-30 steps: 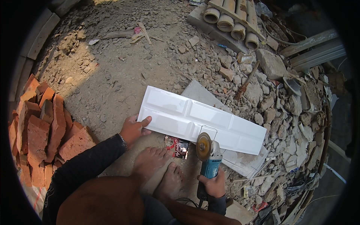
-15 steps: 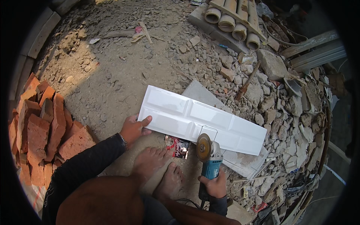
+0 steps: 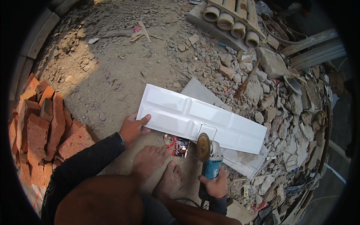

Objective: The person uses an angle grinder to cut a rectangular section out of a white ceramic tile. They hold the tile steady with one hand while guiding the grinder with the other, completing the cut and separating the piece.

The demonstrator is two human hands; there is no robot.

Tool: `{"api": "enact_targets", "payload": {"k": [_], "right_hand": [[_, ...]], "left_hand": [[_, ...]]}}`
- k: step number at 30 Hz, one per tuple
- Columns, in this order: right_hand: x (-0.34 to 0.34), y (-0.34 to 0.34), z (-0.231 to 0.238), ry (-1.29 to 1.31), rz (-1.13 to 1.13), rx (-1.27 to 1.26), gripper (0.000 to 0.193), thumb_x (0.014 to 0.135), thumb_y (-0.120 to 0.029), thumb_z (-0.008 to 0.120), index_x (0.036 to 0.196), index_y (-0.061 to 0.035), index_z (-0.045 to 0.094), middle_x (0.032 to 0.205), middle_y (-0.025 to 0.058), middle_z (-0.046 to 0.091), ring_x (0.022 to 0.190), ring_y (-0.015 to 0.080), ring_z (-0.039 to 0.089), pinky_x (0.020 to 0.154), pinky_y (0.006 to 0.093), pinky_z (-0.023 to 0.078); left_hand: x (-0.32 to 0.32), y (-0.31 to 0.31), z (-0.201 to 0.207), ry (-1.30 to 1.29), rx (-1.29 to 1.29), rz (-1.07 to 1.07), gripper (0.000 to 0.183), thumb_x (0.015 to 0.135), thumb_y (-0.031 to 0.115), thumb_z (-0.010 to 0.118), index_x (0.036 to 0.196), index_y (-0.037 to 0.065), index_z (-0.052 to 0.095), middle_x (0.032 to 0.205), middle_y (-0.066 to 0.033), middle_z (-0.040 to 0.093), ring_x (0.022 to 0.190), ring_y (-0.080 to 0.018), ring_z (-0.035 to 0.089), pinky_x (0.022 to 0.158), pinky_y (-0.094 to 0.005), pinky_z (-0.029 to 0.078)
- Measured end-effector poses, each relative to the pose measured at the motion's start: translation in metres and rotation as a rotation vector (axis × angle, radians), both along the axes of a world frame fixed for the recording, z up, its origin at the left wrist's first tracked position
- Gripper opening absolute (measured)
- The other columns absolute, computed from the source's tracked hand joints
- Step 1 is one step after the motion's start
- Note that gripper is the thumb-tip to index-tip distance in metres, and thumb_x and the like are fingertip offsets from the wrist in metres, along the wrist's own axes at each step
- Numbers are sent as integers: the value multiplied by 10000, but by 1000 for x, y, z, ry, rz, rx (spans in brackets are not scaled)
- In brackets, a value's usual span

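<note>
Our left hand (image 3: 132,128) lies flat, fingers spread and forearm outstretched; our right hand (image 3: 214,186) is clenched in a fist, wrist bent

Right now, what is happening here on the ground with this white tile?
A person crouches barefoot on rubble-strewn ground. The left hand presses on the near left corner of a long white tile lying flat on the dirt. The right hand grips a blue angle grinder, whose disc stands at the tile's near edge, beside a small square outline marked on the tile. A stack of red bricks sits to the left, and clay pipes lie at the top.
</note>
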State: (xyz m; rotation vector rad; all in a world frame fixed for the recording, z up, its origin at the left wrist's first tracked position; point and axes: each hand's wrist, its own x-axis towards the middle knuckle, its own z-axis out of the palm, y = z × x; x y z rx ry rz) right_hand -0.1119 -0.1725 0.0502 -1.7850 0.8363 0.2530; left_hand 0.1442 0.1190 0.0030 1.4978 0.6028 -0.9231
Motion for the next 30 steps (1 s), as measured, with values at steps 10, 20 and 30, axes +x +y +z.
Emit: {"api": "enact_targets", "payload": {"k": [10, 20, 30], "right_hand": [[1, 2, 1, 45, 7, -20, 520, 715, -47, 889, 1187, 26, 680, 1003, 93, 757, 882, 183, 718, 847, 358, 591], [4, 4, 3, 53, 7, -28, 542, 711, -52, 891, 1204, 24, 676, 1014, 100, 760, 887, 199, 719, 859, 369, 592], [4, 4, 1, 71, 16, -21, 526, 712, -44, 886, 1195, 14, 684, 1002, 86, 760, 878, 183, 716, 849, 362, 590]], "left_hand": [[1, 0, -1, 0, -1, -3, 566, 1091, 373, 746, 1491, 8, 580, 1282, -83, 723, 1120, -172, 708, 926, -335, 624], [1, 1, -2, 1, -4, -11, 577, 1090, 377, 749, 1497, 9, 574, 1285, -88, 724, 1128, -176, 706, 929, -342, 622], [1, 1, -1, 10, -12, -3, 578, 1088, 367, 753, 1502, 8, 566, 1288, -92, 725, 1129, -179, 709, 925, -345, 626]]}}
